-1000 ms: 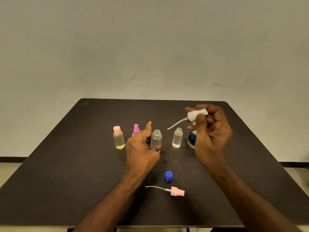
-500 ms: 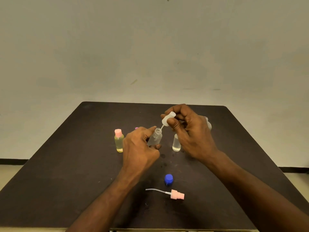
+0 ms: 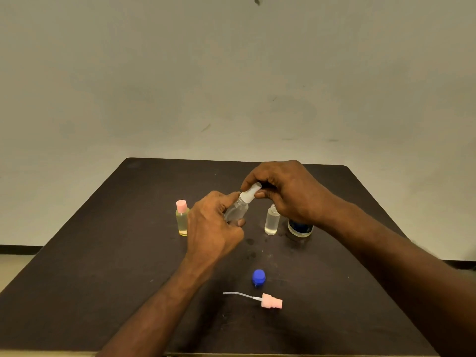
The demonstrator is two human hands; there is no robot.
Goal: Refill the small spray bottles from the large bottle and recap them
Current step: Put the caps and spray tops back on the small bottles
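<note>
The right hand [image 3: 286,193] hides most of the large bottle [image 3: 300,228] and pinches a white spray cap [image 3: 250,194] onto a tilted clear bottle [image 3: 236,211], gripped by the left hand [image 3: 213,228] mid-table. The dark table [image 3: 103,279] stands against a plain wall [image 3: 231,73].

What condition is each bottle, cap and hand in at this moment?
Left hand: grips the clear bottle.
Clear bottle: tilted, white sprayer at its neck.
Right hand: pinches the white sprayer.
Second clear bottle: upright, uncapped.
Yellow bottle: upright, pink cap on.
Large bottle: mostly hidden.
Blue cap: off, on table.
Pink sprayer: lying loose.
</note>
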